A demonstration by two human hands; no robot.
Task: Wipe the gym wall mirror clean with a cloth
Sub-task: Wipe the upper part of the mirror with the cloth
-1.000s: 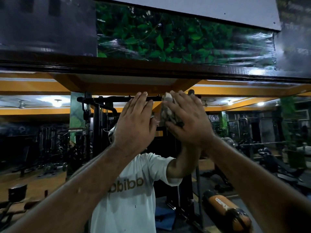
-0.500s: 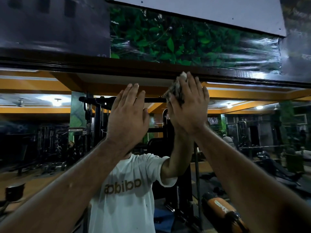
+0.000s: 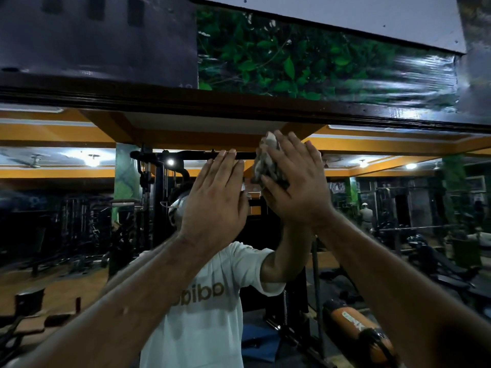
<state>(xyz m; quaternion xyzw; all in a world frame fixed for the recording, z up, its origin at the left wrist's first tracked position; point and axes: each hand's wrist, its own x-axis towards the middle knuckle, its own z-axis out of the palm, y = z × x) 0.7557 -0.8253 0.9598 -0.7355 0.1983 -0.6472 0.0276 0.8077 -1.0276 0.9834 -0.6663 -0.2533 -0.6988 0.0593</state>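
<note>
The gym wall mirror point(image 3: 66, 208) fills the view and reflects the gym and a person in a white shirt point(image 3: 202, 314). My right hand point(image 3: 297, 187) presses a crumpled grey cloth point(image 3: 265, 166) against the glass with straight fingers, just below the mirror's dark wooden top frame point(image 3: 159, 99). The cloth bulges out between thumb and forefinger. My left hand point(image 3: 215, 205) lies flat on the glass beside it, fingers straight and pointing up, a little lower than the right.
Above the frame hangs a glossy leaf poster point(image 3: 292, 57) next to a dark panel point(image 3: 93, 35). The mirror shows weight machines point(image 3: 79, 229), benches and an orange punching bag point(image 3: 356, 330) lying on the floor at the lower right.
My right hand carried the cloth up to the top frame, then slid it back down a little. My left hand stayed flat on the glass in nearly the same place.
</note>
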